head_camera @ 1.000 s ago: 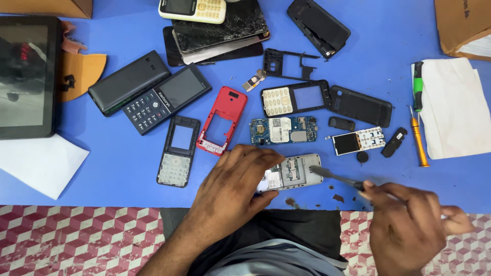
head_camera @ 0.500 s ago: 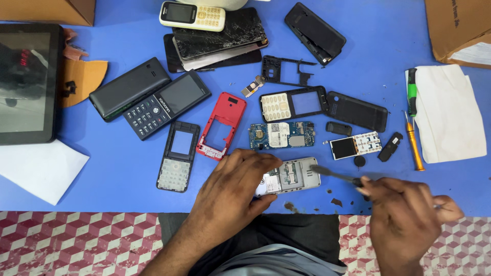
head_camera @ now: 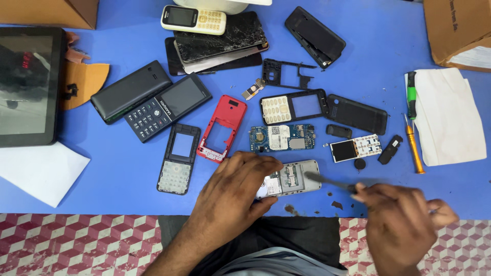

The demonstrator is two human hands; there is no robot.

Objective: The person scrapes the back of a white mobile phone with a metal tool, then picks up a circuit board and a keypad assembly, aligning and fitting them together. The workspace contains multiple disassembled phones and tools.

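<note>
Left hand (head_camera: 232, 191) lies flat over the near end of the opened grey phone body with its metal-and-circuit insides showing (head_camera: 291, 179), fingers curled onto its left edge, pinning it to the blue tabletop (head_camera: 117, 168) near the front edge, just below the bare blue circuit board (head_camera: 282, 138). Right hand (head_camera: 401, 222) is closed around the handle of a thin dark metal tool (head_camera: 327, 181), tip resting on or just over the phone's right end; motion blur, so contact can't be confirmed. Judgement: this is the prying or picking stage on the phone's innards, partway through a strip-down, given the parts laid out around it: red plastic phone frame (head_camera: 222, 128), black keypad front cover with clear window (head_camera: 177, 158), small white display module (head_camera: 355, 148), black back cover (head_camera: 357, 113). Next move likely needs the left hand to hold the body firmly while the tool tip works with small, controlled leverage at the edge; slipping risks gouging the board. Spare orange-handled screwdriver (head_camera: 413, 145) sits well to the right beside the white cloth (head_camera: 450, 117).
</note>
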